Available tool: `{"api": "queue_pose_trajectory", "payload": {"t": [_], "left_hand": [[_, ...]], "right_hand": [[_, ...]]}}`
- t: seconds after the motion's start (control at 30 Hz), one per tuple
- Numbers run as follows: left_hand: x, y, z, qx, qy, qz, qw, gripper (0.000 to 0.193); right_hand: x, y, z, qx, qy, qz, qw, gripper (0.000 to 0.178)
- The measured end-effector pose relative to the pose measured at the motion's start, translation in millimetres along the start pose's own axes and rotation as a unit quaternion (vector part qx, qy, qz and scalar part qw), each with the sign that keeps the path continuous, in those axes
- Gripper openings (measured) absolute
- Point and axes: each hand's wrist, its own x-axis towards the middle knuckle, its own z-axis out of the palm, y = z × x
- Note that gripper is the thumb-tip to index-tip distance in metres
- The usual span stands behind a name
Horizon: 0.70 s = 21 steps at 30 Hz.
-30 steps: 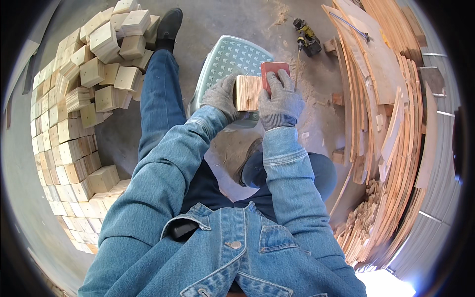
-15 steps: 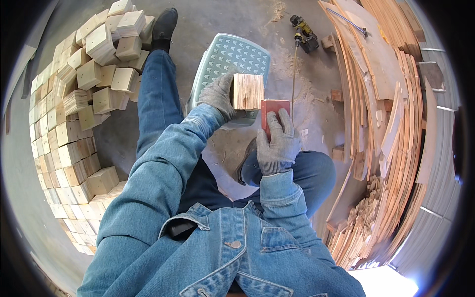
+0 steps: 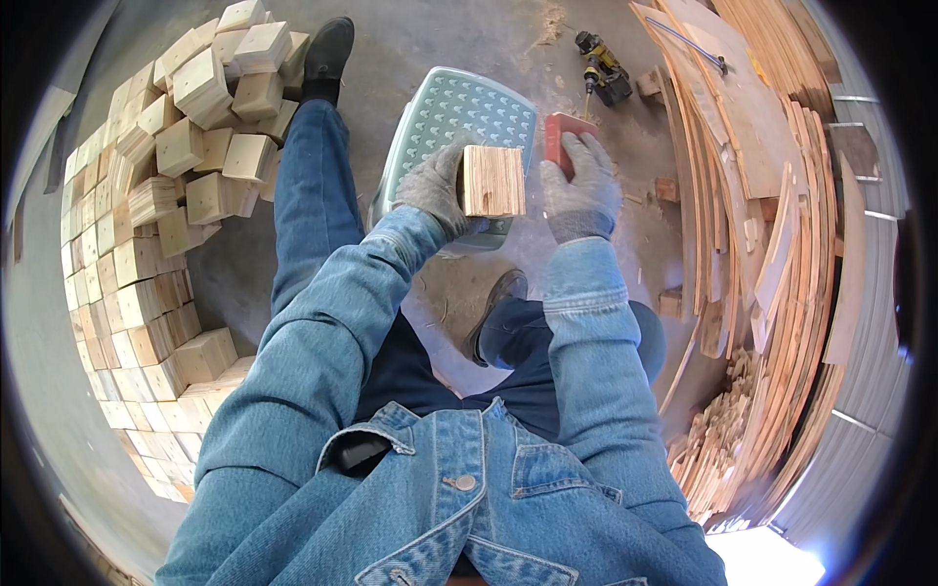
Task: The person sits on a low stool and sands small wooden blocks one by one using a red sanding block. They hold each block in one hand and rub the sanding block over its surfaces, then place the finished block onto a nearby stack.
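Note:
My left hand (image 3: 433, 188), in a grey glove, grips a squared wooden block (image 3: 494, 182) by its left side, over a pale green plastic step stool (image 3: 454, 115). The block's upward face shows layered grain. In my gloved right hand (image 3: 584, 188) is a red sanding block (image 3: 567, 135), with my fingers closed over it. It is held to the right of the wooden block and a little farther away, apart from it. The underside of the sanding block is hidden.
Stacked wooden blocks (image 3: 137, 259) fill the left side, with looser ones on top. A yellow and black cordless drill (image 3: 604, 70) lies on the floor at the far right. Long boards (image 3: 708, 166) and thin wood strips (image 3: 718, 439) are piled along the right. Sawdust is scattered across the floor.
My right hand has moved the sanding block away from me and to the right, off the side of the wooden block. My left hand and the wooden block have hardly moved.

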Motion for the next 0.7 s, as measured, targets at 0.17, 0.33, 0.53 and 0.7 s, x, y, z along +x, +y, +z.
{"api": "queue_pose_trajectory", "payload": {"t": [0.17, 0.33, 0.53, 0.7], "left_hand": [[3, -8, 6, -0.011, 0.007, 0.015, 1.0, 0.101], [6, -26, 16, -0.038, 0.028, 0.043, 0.998, 0.099], [3, -15, 10, -0.028, 0.023, 0.032, 0.999, 0.098], [4, -21, 14, -0.032, 0.029, 0.04, 0.998, 0.102]], "right_hand": [[-34, -15, -21, 0.026, -0.04, -0.038, 0.998, 0.054], [-94, -45, -34, 0.04, -0.057, -0.059, 0.996, 0.053], [-92, -45, -32, 0.035, -0.075, -0.077, 0.994, 0.053], [-21, -39, 7, 0.02, -0.032, -0.131, 0.991, 0.051]]}}
